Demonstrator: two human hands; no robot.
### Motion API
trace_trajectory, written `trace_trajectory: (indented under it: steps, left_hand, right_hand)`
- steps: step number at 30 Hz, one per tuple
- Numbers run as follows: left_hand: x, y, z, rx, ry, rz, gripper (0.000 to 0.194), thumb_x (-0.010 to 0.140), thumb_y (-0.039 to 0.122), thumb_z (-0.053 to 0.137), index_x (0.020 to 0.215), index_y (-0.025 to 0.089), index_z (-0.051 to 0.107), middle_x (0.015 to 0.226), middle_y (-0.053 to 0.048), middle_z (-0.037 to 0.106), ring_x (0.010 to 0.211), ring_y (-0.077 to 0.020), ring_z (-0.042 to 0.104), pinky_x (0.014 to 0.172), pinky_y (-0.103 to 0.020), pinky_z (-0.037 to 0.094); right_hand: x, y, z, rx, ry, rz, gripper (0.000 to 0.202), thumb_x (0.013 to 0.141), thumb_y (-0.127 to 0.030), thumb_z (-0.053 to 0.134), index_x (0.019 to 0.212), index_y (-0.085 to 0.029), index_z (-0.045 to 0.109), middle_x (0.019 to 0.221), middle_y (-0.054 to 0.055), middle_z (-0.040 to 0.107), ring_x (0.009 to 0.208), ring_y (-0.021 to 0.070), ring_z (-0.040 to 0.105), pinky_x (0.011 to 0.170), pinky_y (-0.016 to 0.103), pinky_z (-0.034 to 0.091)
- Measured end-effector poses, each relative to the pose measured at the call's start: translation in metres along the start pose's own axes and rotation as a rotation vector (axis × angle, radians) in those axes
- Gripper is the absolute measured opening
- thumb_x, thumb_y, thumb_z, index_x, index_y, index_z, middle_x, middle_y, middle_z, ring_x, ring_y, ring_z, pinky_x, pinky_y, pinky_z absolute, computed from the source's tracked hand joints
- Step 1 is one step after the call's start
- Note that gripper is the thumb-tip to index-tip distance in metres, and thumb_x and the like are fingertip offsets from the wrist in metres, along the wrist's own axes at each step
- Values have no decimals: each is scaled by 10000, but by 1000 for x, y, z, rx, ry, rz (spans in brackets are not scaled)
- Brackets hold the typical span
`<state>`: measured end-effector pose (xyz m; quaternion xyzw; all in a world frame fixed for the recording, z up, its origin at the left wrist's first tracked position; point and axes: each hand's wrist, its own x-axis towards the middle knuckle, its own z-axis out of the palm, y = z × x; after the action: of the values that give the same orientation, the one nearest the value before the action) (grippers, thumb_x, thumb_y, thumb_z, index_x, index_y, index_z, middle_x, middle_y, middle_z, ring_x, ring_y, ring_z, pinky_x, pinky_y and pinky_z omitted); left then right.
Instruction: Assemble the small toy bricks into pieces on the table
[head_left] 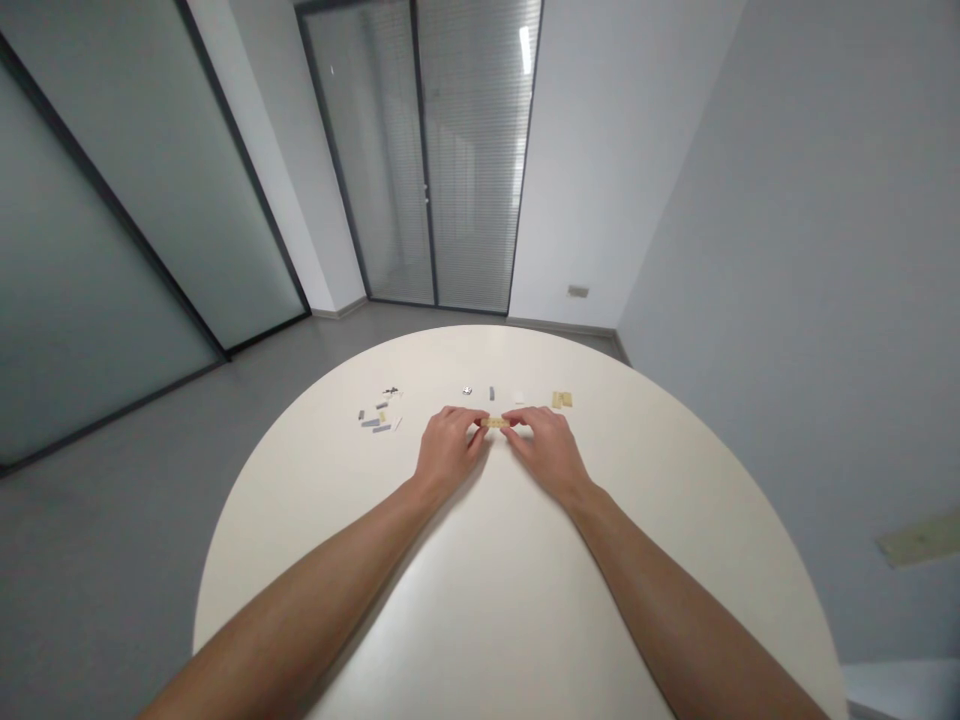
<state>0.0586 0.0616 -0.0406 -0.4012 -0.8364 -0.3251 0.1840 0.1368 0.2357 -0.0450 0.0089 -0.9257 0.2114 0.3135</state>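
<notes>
Over the middle of a round white table (pixel 495 580), a small tan toy brick piece (pixel 495 423) with a row of bumps is pinched at both ends. My left hand (pixel 450 440) closes thumb and fingers on its left end. My right hand (pixel 549 448) closes in the same way on its right end. Just beyond the hands lie a grey bar-shaped piece (pixel 492 393), a small cluster of shiny bits (pixel 467 391) and a white flat piece (pixel 519 397). Two tan plates (pixel 562 399) lie to the right of these.
At the left of the table is a loose group of small parts: grey pieces (pixel 382 429), a tan piece (pixel 382 417), a white strip (pixel 398 423) and dark bits (pixel 391 390). A glass door (pixel 469 160) and white walls stand beyond the table's curved edge.
</notes>
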Motion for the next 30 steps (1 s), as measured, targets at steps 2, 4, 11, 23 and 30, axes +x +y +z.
trace_trajectory:
  steps: [2,4,11,23,30]
  left_hand:
    - [0,0,0,1,5,0,154,922,223,598,1038,231,698,1001,-33,746,972,-227,623,886,-378,483]
    - [0,0,0,2,7,2,152,923,226,598,1034,232,701,995,-32,746,968,-224,624,887,-376,484]
    - [0,-2,2,4,-5,-15,163,917,236,605,1045,228,704,1015,-31,749,998,-230,629,905,-383,487]
    - [-1,-1,0,-6,-24,-23,169,887,214,630,1037,235,706,1018,-28,751,1004,-238,634,912,-399,491]
    - [-1,0,-1,-26,-48,-19,186,875,195,633,1040,237,707,1024,-28,751,1007,-236,633,918,-401,491]
  right_hand:
    - [0,0,0,0,1,-4,155,926,-293,623,1058,-240,682,994,45,742,951,237,638,872,403,432]
    - [0,0,0,4,2,-4,158,926,-293,624,1063,-240,682,992,43,743,949,235,639,873,401,432]
    - [0,-3,-1,9,15,-6,191,928,-274,622,1105,-231,679,1035,46,745,984,234,639,896,406,429]
    - [0,-2,-1,37,64,3,232,935,-295,596,1151,-229,645,990,59,737,953,243,646,885,420,441]
    - [1,0,1,39,72,1,213,947,-308,583,1128,-231,667,1036,64,742,968,242,648,899,420,443]
